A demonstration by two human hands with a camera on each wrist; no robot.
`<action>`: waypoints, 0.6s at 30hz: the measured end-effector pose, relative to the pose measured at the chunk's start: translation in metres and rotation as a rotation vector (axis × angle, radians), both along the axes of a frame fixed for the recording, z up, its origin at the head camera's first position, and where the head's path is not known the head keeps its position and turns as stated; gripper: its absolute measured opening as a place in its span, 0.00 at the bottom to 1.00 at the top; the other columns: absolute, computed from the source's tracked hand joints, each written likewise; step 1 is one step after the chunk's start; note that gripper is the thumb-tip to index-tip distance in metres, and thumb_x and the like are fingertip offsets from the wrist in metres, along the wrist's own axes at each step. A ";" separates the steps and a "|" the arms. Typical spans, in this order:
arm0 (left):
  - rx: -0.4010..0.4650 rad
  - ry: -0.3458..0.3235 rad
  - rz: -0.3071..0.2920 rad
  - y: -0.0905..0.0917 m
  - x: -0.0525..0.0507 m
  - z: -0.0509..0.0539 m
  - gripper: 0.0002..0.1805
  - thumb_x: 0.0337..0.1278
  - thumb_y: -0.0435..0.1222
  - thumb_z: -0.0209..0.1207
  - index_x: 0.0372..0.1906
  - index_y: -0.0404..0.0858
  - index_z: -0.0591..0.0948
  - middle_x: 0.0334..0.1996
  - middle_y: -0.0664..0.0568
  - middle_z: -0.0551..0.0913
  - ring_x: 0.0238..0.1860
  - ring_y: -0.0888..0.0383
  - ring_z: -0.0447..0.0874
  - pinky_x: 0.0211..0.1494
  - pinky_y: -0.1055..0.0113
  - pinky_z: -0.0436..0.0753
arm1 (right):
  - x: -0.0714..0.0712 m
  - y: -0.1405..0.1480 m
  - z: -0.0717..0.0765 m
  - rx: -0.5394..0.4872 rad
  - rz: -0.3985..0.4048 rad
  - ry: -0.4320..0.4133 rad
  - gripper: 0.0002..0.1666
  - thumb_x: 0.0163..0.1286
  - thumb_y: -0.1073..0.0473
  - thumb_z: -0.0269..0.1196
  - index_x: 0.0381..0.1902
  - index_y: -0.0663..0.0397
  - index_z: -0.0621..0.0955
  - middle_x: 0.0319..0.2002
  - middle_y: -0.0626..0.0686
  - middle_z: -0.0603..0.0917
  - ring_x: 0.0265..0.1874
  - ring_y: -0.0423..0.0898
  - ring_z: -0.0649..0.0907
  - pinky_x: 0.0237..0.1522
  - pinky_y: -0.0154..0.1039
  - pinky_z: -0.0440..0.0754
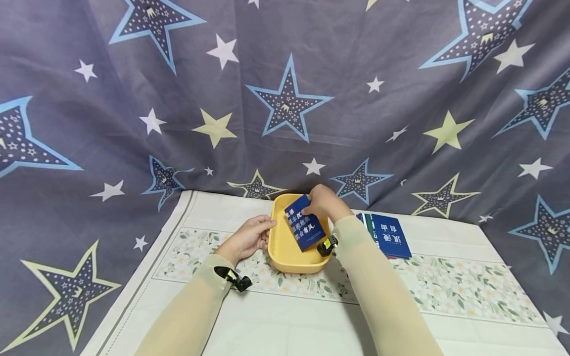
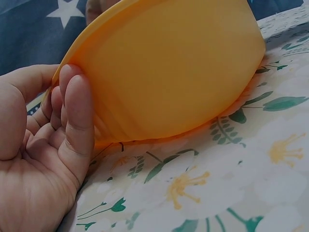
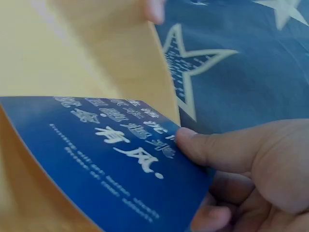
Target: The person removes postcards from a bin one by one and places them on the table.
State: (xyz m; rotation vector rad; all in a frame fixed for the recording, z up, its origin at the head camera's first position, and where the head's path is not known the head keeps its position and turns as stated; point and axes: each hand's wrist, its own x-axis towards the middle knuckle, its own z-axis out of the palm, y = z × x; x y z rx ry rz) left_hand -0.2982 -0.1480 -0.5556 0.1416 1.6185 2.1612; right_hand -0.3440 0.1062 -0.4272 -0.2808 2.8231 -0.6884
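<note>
A yellow plastic tray (image 1: 279, 242) with rounded corners sits on the table, its outer wall (image 2: 178, 72) filling much of the left wrist view. My left hand (image 1: 250, 237) pinches the tray's left rim, thumb at the edge and fingertips (image 2: 78, 99) against the outside wall. Over the tray's inside, my right hand (image 1: 328, 203) grips a blue card (image 1: 305, 225) by its upper right edge. White Chinese writing covers this card, which tilts down into the tray. In the right wrist view, the thumb (image 3: 193, 145) lies on the printed face, with other fingers behind it.
Right of the tray lies an overlapping pile of blue cards (image 1: 388, 236), partly hidden by my right forearm. A white cloth (image 1: 267, 326) with a floral band covers the table. Directly behind hangs a grey star-patterned curtain (image 1: 213, 173).
</note>
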 end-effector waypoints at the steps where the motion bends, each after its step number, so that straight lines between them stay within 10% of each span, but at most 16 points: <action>1: -0.001 0.003 0.002 0.000 0.000 0.000 0.09 0.91 0.37 0.55 0.50 0.33 0.76 0.25 0.54 0.85 0.21 0.62 0.85 0.25 0.69 0.91 | 0.000 0.004 0.002 -0.021 -0.007 0.008 0.22 0.73 0.54 0.81 0.29 0.54 0.80 0.26 0.47 0.76 0.28 0.44 0.75 0.37 0.38 0.81; 8: -0.004 0.005 0.004 0.000 0.001 0.000 0.09 0.91 0.37 0.55 0.49 0.34 0.76 0.25 0.53 0.84 0.20 0.62 0.85 0.24 0.70 0.90 | 0.012 0.045 0.011 -0.202 -0.081 0.026 0.20 0.79 0.48 0.76 0.32 0.53 0.83 0.29 0.48 0.87 0.32 0.47 0.83 0.37 0.39 0.79; 13: 0.001 0.002 -0.003 0.000 0.000 -0.001 0.09 0.91 0.37 0.55 0.47 0.36 0.77 0.24 0.54 0.83 0.20 0.62 0.84 0.24 0.70 0.89 | 0.022 0.078 0.014 -0.269 -0.120 0.058 0.25 0.81 0.46 0.74 0.32 0.52 0.76 0.23 0.46 0.74 0.26 0.45 0.75 0.33 0.40 0.76; 18: 0.002 0.009 -0.006 -0.001 0.000 -0.002 0.10 0.92 0.37 0.55 0.44 0.40 0.79 0.24 0.55 0.84 0.20 0.63 0.85 0.24 0.70 0.90 | 0.027 0.112 0.014 -0.305 -0.179 0.093 0.22 0.83 0.46 0.72 0.49 0.62 0.85 0.35 0.52 0.87 0.31 0.44 0.83 0.45 0.43 0.87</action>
